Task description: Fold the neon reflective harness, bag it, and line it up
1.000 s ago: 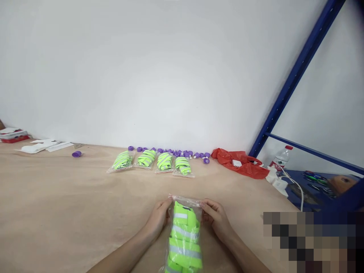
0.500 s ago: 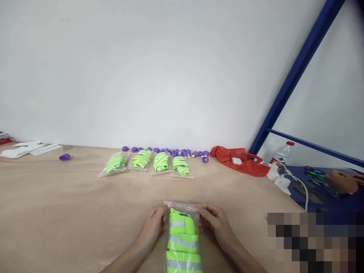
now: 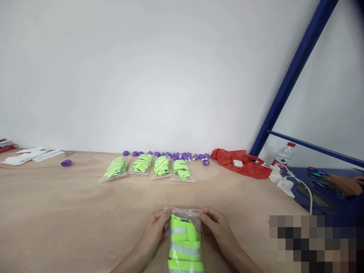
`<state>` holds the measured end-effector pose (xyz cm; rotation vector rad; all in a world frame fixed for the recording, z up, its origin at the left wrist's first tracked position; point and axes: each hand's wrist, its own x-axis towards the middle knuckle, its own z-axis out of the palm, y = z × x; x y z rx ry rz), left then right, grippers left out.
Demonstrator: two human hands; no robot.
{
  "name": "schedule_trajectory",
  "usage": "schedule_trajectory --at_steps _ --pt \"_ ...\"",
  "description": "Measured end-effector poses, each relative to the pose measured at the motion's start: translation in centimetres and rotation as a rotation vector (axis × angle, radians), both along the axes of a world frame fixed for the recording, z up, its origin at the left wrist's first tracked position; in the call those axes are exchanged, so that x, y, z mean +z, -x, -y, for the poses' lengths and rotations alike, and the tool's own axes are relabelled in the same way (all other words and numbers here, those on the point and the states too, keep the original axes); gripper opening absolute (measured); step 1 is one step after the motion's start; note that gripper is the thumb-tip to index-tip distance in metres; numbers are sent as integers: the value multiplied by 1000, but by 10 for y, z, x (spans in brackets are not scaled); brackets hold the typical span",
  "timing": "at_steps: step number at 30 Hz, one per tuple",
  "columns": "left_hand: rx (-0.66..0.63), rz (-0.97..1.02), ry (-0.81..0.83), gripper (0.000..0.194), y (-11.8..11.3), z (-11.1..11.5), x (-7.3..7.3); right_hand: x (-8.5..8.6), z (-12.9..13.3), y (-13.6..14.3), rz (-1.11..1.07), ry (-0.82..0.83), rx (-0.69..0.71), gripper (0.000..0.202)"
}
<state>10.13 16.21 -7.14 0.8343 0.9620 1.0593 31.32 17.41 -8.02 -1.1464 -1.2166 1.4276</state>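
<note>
A clear zip-lock bag (image 3: 183, 211) stands upright in front of me, its top edge toward the wall. Inside it lies a folded neon-yellow reflective strap (image 3: 184, 242) with silver-grey bands. My left hand (image 3: 156, 227) pinches the bag's upper left corner between thumb and fingers. On the opposite corner, my right hand (image 3: 217, 225) grips in the same way. The bag's lower end runs out of the bottom of the view. Farther back, several similar bagged straps (image 3: 142, 163) lie in a row.
Several purple caps (image 3: 184, 156) line the wall, and a purple cup-like piece (image 3: 66, 163) lies left. White paper pieces (image 3: 31, 155) are at far left. A red plastic bag (image 3: 241, 163), a bottle (image 3: 284, 154) and a white cable (image 3: 308, 189) are right, near another person's hand (image 3: 345, 184).
My left thumb has shifted slightly inward along the bag's top edge. Both hands still hold the bag. The whole view has moved a little.
</note>
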Motion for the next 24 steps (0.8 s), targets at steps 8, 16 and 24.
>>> schedule_trajectory --at_steps 8,16,24 --pt "10 -36 -52 55 0 2 -9 0 7 6 12 46 60 50" --pt "-91 141 -21 52 -4 6 4 -4 3 7 -30 41 45 52" --pt "-6 110 16 52 -5 5 -1 -3 5 6 -1 19 50 52"
